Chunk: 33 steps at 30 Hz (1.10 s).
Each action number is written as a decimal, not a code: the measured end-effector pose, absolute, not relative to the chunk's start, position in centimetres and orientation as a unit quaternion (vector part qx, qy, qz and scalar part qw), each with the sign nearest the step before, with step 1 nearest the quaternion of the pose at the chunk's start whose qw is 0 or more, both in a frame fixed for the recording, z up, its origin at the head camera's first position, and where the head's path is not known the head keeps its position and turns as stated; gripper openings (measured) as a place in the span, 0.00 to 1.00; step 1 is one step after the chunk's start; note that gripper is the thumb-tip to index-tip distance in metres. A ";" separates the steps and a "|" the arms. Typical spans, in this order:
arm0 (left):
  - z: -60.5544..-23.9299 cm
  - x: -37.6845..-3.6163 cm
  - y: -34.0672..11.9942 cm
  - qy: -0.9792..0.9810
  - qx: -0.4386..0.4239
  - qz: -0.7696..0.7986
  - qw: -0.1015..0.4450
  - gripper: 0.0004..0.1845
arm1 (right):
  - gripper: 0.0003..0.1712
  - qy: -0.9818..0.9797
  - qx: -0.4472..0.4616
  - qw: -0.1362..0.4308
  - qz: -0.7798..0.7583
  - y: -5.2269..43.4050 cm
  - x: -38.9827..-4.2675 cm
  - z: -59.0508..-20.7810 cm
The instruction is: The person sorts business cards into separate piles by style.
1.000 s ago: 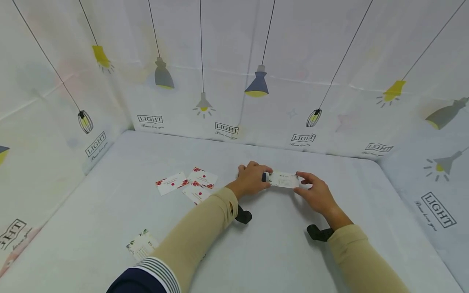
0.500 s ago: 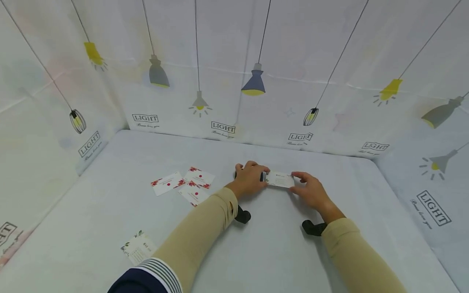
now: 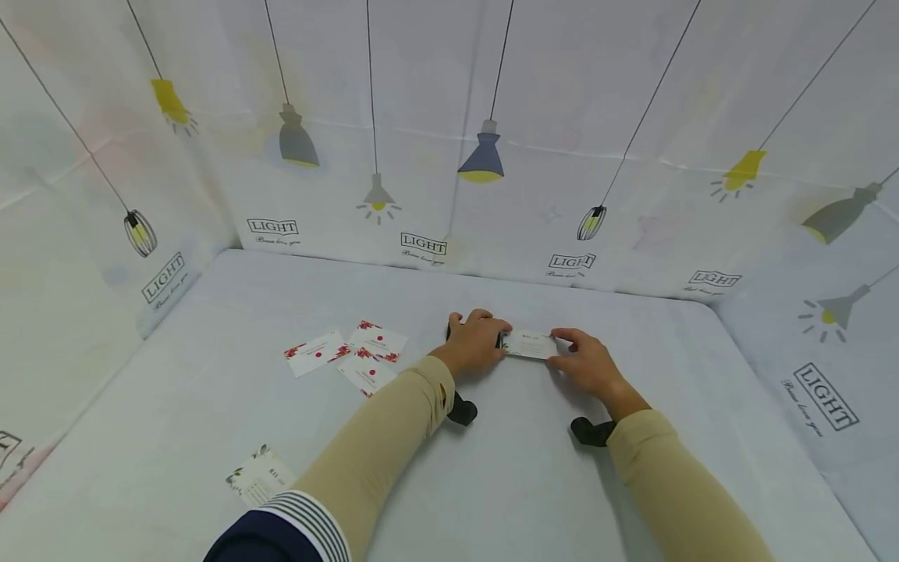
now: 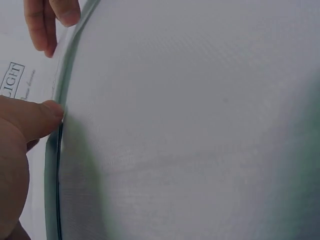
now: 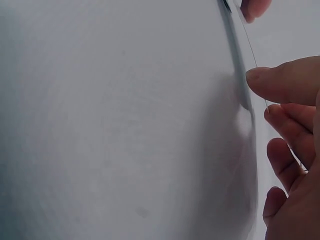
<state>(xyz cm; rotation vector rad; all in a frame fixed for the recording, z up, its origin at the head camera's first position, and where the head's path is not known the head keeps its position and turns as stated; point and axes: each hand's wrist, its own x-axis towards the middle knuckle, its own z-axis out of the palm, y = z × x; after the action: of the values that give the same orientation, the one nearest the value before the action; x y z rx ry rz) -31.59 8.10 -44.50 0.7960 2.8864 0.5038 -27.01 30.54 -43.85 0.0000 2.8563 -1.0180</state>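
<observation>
Both hands have drifted slightly nearer; the left hand (image 3: 476,341) pinches a black clip (image 3: 500,339) at the white card (image 3: 530,344), whose other end the right hand (image 3: 586,365) grips. Red-flowered cards (image 3: 351,353) lie at nine o'clock on the table (image 3: 632,328).

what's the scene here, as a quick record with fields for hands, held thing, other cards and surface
left hand: left hand grips a small black object, too hidden to name, at the left end of the card
right hand: right hand pinches the right end of the card
held thing: white card, low over the table
other cards: three red-flowered cards to the left; card stack near the left elbow
surface: white cloth table
</observation>
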 end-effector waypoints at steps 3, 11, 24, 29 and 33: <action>-44.5 -31.7 8.1 0.949 0.260 0.167 0.057 0.25 | 0.34 0.940 0.003 0.058 -0.336 30.5 -27.2 -43.9; -44.8 -31.7 8.2 0.951 0.265 0.150 0.053 0.25 | 0.33 0.942 0.003 0.062 -0.329 30.6 -27.4 -44.5; -44.3 -31.7 8.5 0.952 0.255 0.155 0.063 0.26 | 0.33 0.945 -0.002 0.064 -0.321 31.0 -27.5 -44.5; -44.1 -31.7 8.5 0.952 0.256 0.153 0.066 0.26 | 0.34 0.945 -0.006 0.063 -0.320 31.1 -27.6 -44.7; -44.0 -31.6 8.4 0.952 0.256 0.152 0.069 0.25 | 0.34 0.944 -0.004 0.070 -0.323 31.1 -27.7 -44.9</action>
<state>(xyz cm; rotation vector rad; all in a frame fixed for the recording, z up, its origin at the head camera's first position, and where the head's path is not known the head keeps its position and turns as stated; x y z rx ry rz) -31.58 8.42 -44.04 0.7697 2.8666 0.4574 -27.73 31.09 -44.92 -0.0110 2.8391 -0.9725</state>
